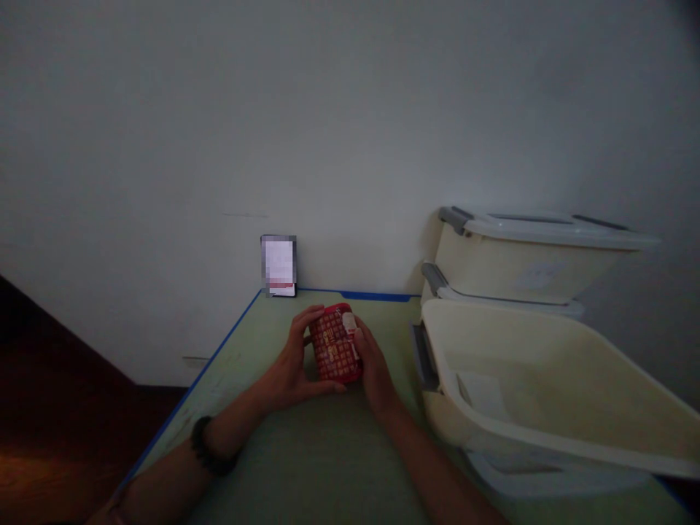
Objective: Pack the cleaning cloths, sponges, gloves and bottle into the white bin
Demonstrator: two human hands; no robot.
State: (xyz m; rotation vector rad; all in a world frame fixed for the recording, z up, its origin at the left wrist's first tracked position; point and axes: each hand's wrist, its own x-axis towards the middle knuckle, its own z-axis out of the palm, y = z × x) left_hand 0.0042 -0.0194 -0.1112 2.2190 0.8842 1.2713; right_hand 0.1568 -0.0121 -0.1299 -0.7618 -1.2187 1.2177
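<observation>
Between my two hands is a small red box-like pack with rounded corners, a checked pattern and a pale patch at its upper right; its kind I cannot make out. My left hand grips its left side, fingers at the top corner and thumb along the lower edge. On the other side my right hand is closed against the right edge, thumb over the pale patch. The pack is tilted, held above the green table. A black beaded bracelet circles my left wrist.
At the back left a phone-like screen, blurred out, leans against the wall. To the right stands an open cream bin with a pale sheet inside. Behind it are stacked lidded bins. Blue edging borders the table.
</observation>
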